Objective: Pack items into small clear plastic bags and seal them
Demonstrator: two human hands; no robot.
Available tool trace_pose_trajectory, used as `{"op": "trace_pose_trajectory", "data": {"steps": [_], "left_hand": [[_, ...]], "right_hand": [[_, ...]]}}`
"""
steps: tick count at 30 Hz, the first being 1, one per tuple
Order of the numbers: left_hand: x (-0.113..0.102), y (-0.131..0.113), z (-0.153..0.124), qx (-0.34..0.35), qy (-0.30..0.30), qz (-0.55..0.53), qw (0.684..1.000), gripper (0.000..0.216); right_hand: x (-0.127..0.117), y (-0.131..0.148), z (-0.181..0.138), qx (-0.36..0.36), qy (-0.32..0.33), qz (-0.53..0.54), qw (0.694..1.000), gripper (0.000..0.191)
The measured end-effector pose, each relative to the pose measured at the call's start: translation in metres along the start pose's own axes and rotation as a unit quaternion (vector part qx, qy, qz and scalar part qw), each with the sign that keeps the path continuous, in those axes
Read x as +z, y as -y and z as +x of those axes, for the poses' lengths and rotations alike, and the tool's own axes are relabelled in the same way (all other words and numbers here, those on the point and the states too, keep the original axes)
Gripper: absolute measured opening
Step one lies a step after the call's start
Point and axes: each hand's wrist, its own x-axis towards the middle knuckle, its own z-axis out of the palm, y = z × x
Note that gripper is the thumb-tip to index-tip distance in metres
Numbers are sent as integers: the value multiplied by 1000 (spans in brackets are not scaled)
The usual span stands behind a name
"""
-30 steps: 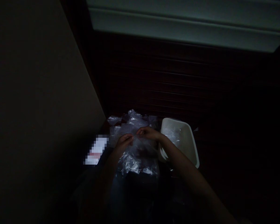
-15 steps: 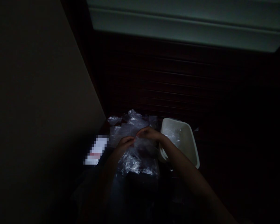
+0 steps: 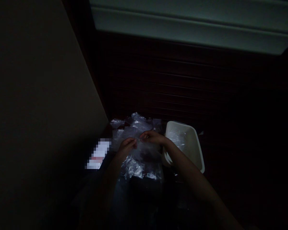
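The scene is very dark. My left hand (image 3: pixel 126 145) and my right hand (image 3: pixel 153 137) meet over a heap of crumpled clear plastic bags (image 3: pixel 136 159). Both hands have their fingers pinched together on the top edge of one clear plastic bag, the fingertips a few centimetres apart. What is inside that bag I cannot make out. More clear plastic (image 3: pixel 136 123) is piled just behind the hands.
A white rectangular plastic tub (image 3: pixel 193 150) stands right of the heap, with some clear plastic inside. A blurred white card (image 3: pixel 98 154) lies to the left. A pale wall panel (image 3: pixel 38 111) fills the left; a dark slatted surface (image 3: pixel 170 80) lies ahead.
My hands stayed over the heap; the fingers shifted slightly on the bag's edge, the left hand dipping and coming back up. Nothing else moved.
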Motion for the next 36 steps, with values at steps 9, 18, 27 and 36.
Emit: {"op": "trace_pose_trajectory", "data": {"steps": [9,18,27,36], "left_hand": [[-1,4,2,-25,24,-59,998,20],[0,0,-1,-4,27,-7,1000,13],[6,-4,-4,26,1,79,997,18],[2,4,2,54,-50,18,997,46]], "right_hand": [[-1,-3,1,-14,4,-20,1000,31],[0,-10,4,-17,20,-4,1000,30],[0,-8,4,-30,-7,-42,999,26],[3,-2,2,-13,-14,-38,999,30]]}}
